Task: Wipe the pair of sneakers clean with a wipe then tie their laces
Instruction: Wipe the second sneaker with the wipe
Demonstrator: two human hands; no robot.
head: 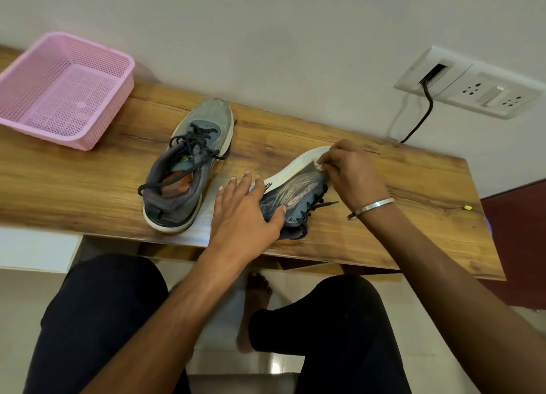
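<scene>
Two grey sneakers with white soles and loose black laces lie on the wooden table (384, 237). The left sneaker (189, 169) stands upright, toe toward the wall. The right sneaker (295, 195) lies tipped on its side, its white sole facing away from me. My left hand (245, 213) presses flat on this sneaker's heel end, thumb on the upper. My right hand (348, 169) pinches a small white wipe (318, 165) against the toe end, at the sole's edge. Most of the wipe is hidden under my fingers.
An empty pink mesh basket (97, 127) sits at the table's far left. A wall socket panel (469, 86) with a black cable is on the right. A small yellow object (467, 207) lies near the table's right edge. My legs are below the front edge.
</scene>
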